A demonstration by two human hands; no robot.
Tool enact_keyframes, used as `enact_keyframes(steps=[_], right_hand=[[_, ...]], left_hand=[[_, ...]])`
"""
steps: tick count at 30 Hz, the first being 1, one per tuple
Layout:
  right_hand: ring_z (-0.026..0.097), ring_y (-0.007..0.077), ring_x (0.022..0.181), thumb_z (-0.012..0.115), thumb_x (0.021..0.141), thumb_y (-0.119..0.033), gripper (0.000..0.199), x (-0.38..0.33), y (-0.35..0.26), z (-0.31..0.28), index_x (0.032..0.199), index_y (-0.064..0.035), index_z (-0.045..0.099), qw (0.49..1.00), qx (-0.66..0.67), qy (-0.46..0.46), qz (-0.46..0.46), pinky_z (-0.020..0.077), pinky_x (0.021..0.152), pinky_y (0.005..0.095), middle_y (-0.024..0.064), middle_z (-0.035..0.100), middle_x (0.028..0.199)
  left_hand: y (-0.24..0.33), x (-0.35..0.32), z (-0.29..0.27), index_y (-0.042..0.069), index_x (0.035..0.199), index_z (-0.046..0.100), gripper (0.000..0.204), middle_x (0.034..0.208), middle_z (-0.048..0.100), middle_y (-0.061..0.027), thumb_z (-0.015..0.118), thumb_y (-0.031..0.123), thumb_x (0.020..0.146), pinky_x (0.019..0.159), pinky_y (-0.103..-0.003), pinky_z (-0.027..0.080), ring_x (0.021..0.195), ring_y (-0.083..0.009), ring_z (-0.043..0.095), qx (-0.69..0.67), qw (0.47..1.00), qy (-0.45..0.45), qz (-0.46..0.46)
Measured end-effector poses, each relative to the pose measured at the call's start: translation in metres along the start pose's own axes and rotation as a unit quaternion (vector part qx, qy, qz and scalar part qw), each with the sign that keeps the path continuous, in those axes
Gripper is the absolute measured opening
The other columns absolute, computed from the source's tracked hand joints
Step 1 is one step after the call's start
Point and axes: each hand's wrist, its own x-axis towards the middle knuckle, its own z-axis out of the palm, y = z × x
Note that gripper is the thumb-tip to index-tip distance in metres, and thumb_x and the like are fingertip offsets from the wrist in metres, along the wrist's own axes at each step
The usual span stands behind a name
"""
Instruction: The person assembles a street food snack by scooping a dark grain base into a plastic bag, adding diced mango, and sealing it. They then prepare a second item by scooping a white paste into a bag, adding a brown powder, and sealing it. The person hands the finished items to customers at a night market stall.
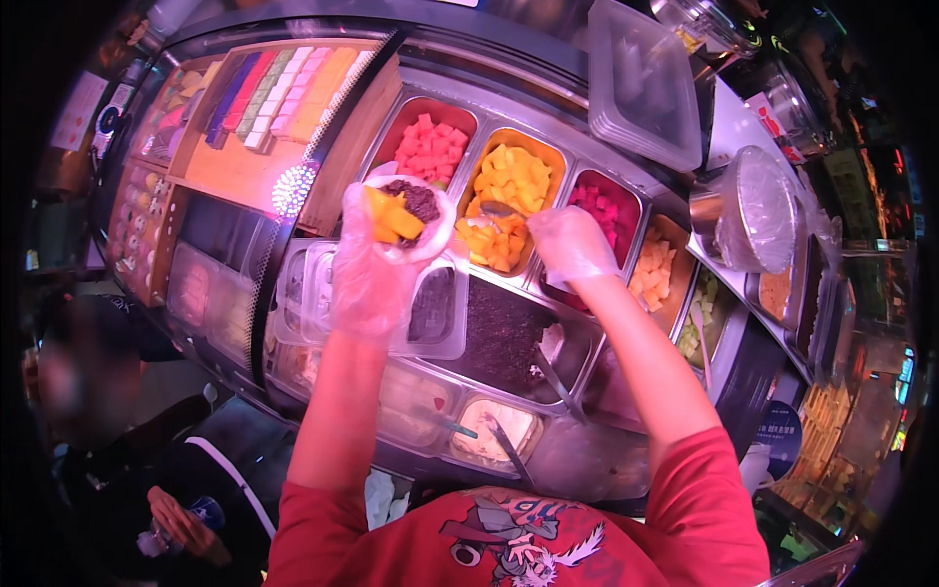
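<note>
My gloved left hand (367, 279) holds up a round white base (442, 231), a bowl or a soft wrapper; I cannot tell which. Dark purple rice (411, 199) and yellow mango pieces (393, 217) lie on it. My right hand (575, 243), in a clear plastic glove, is closed round the handle of a metal spoon (497, 208). The spoon's bowl rests among mango cubes (511, 176) in a deep metal pan (558, 161). Below, between my forearms, a wide pan of dark rice (499, 338) has a white-smeared utensil (553, 357) in it.
Pans of watermelon cubes (428, 147), magenta fruit (599, 203) and pale orange fruit (653, 269) surround the mango. Stacked clear lids (646, 93) stand behind, and a plastic-covered metal pot (753, 210) at right. Coloured sweets (293, 88) fill a left-hand case. A seated person's hand (184, 523) grips a bottle.
</note>
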Motion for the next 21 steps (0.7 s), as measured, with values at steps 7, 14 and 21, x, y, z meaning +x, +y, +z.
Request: enact_keyframes(steps=[7,14,21], right_hand=[[0.07,0.0393,0.089,0.059,0.084,-0.014,0.02,0.033,0.001,0.043,0.09,-0.0054,0.076,0.965,-0.163,-0.203,-0.017,0.0569,0.079,0.0461,0.0199,0.072,0.093],[0.055,0.0195,0.053,0.067,0.072,0.0,0.003,0.025,0.027,0.066,0.074,0.001,0.069,0.842,0.404,-0.186,0.307,0.0409,0.047,0.0368,0.0078,0.059,0.063],[0.033,0.0131,0.043,0.069,0.074,-0.003,0.005,-0.001,0.021,0.034,0.072,-0.0027,0.064,0.691,0.539,-0.183,0.446,0.0229,0.041,0.0324,0.0003,0.04,0.053]], left_hand=[[0.019,-0.025,-0.013,0.009,0.137,0.048,0.053,0.126,0.057,-0.013,0.061,0.043,0.099,0.095,-0.041,0.051,0.117,-0.032,0.056,0.019,0.997,-0.057,-0.051],[-0.002,-0.03,-0.019,0.01,0.14,0.044,0.054,0.129,0.055,-0.0133,0.057,0.044,0.1,0.091,-0.043,0.053,0.12,-0.0326,0.054,-0.04,0.997,0.001,-0.069],[-0.006,-0.03,-0.013,0.009,0.142,0.042,0.055,0.128,0.055,-0.0156,0.053,0.045,0.102,0.083,-0.037,0.054,0.119,-0.0323,0.055,-0.02,0.998,0.007,-0.059]])
